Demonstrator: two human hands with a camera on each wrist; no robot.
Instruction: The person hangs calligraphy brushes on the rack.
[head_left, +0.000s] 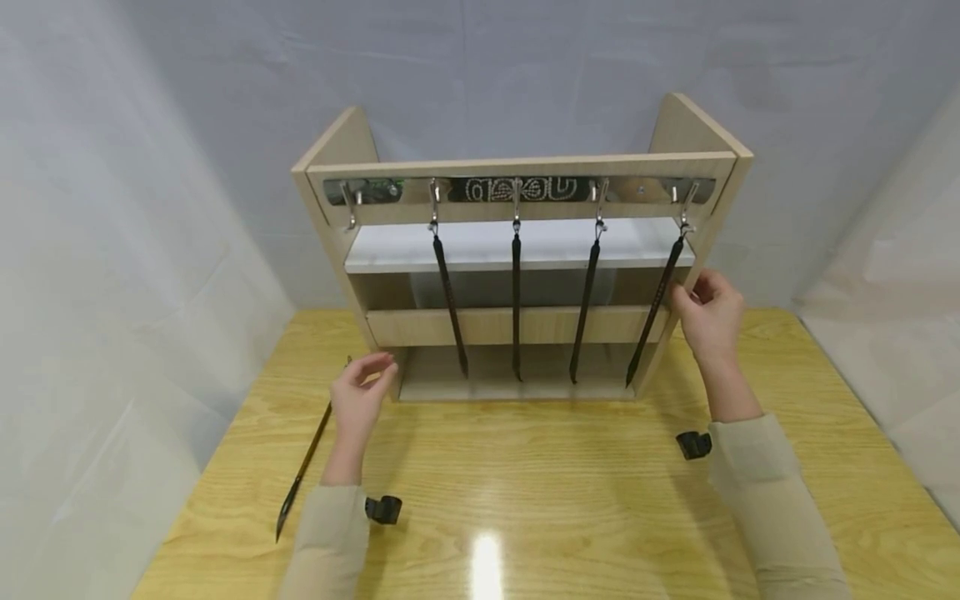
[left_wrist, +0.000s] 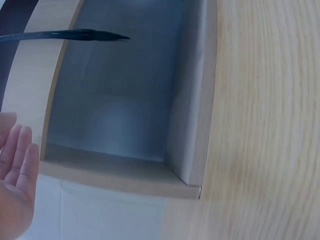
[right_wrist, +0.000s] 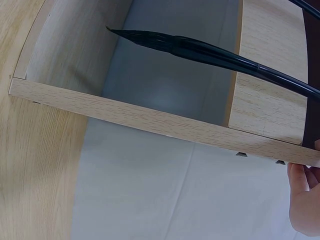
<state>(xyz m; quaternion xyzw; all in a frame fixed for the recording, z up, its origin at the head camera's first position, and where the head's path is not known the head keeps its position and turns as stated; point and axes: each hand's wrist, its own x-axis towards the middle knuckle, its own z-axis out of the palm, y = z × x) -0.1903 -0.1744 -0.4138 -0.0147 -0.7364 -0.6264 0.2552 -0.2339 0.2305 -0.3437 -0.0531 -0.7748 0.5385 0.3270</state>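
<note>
Lying flat on the table (head_left: 525, 492), the loose brush (head_left: 303, 471) points long-ways toward the person just left of the left hand (head_left: 360, 400), whose relaxed fingers hold nothing, while the right hand (head_left: 708, 312) pinches the last hanging brush (head_left: 654, 312) on the rack (head_left: 517, 325).

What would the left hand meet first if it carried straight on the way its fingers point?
Most likely the wooden rack: the left hand points up and forward at the foot of its left side panel, just short of it. The brush on the table lies beside the hand, off that line. Depth is hard to judge.
</note>
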